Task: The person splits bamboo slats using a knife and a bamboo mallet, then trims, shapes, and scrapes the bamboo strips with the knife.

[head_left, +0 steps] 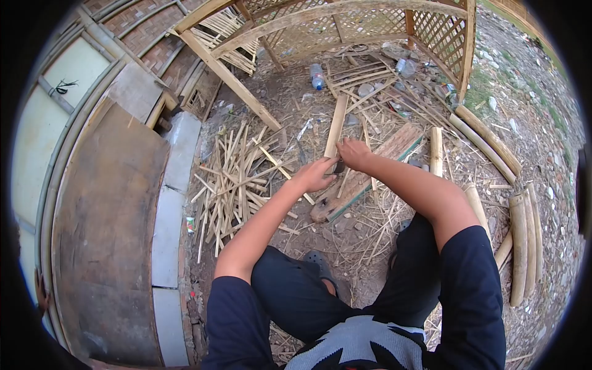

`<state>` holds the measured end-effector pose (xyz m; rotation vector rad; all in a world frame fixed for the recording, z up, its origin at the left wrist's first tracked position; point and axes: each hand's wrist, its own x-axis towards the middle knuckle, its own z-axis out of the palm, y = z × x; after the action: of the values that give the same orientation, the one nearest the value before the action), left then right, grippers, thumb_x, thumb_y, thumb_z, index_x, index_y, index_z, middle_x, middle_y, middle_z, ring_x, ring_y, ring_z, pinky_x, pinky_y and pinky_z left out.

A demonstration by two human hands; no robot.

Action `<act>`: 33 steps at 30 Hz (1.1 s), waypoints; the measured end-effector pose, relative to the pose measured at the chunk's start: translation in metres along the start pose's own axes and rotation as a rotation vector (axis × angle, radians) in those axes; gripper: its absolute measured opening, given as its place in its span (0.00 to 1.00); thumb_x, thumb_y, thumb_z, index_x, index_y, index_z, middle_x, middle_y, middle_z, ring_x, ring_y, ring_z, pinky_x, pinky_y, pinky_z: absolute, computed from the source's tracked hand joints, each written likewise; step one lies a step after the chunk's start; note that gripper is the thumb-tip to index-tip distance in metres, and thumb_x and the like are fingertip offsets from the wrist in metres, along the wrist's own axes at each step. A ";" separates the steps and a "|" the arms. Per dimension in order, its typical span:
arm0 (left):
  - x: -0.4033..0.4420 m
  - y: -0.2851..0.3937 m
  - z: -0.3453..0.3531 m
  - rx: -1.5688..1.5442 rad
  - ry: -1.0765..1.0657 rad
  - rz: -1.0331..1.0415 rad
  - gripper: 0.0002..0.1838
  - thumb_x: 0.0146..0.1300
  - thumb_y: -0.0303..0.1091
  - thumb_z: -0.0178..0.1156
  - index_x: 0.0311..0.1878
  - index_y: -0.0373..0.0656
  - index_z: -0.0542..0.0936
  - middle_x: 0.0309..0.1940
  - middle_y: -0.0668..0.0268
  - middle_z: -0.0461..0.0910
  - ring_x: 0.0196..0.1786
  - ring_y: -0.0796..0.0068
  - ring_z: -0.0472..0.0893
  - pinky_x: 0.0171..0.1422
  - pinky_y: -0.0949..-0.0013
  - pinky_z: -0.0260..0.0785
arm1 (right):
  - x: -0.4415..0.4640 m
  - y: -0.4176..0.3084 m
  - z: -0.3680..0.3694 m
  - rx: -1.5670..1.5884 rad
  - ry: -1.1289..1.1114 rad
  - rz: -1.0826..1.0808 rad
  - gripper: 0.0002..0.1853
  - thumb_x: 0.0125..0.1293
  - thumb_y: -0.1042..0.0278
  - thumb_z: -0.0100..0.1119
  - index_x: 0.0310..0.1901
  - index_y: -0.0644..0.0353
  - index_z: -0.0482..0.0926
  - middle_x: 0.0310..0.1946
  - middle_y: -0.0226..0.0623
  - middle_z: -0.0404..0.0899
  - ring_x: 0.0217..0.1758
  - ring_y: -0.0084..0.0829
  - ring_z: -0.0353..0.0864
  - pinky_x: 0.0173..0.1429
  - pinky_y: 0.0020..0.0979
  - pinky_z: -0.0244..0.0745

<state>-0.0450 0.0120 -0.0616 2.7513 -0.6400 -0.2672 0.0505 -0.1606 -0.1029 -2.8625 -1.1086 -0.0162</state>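
A flat, pale bamboo slat stretches away in front of me, its near end at my hands. My left hand is closed round that near end, thumb side toward the right. Close beside it, my right hand makes a fist at the slat's right edge. Something dark shows just below the right fist; its kind is hard to make out, and the fingers partly hide it. Under my forearms lies a thick wooden plank with a green edge, slanting across the ground.
A heap of thin split bamboo strips lies at the left. Bamboo poles rest at the right. A wooden lattice frame stands ahead, with a plastic bottle near it. A brown board borders the far left.
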 end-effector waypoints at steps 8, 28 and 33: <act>-0.001 -0.005 0.007 0.093 -0.139 -0.030 0.31 0.66 0.44 0.58 0.71 0.50 0.66 0.65 0.54 0.70 0.63 0.50 0.74 0.65 0.52 0.69 | -0.007 -0.012 -0.020 -0.126 -0.258 -0.025 0.16 0.62 0.61 0.62 0.50 0.57 0.82 0.45 0.40 0.86 0.50 0.36 0.86 0.49 0.37 0.82; -0.002 -0.024 0.014 0.134 -0.380 -0.207 0.29 0.66 0.52 0.56 0.66 0.47 0.75 0.59 0.51 0.78 0.62 0.51 0.77 0.68 0.55 0.68 | 0.004 -0.018 0.001 -0.071 -0.194 -0.051 0.16 0.61 0.63 0.63 0.50 0.58 0.81 0.47 0.39 0.86 0.51 0.37 0.86 0.50 0.37 0.82; 0.000 -0.025 0.016 0.138 -0.377 -0.208 0.29 0.67 0.52 0.56 0.66 0.46 0.75 0.59 0.51 0.78 0.62 0.51 0.77 0.68 0.56 0.68 | 0.002 -0.016 0.000 -0.069 -0.167 -0.074 0.14 0.61 0.65 0.60 0.48 0.58 0.81 0.44 0.41 0.86 0.48 0.39 0.87 0.48 0.38 0.82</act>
<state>-0.0391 0.0291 -0.0844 2.9274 -0.4724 -0.8330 0.0411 -0.1470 -0.1017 -2.9276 -1.2666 0.1877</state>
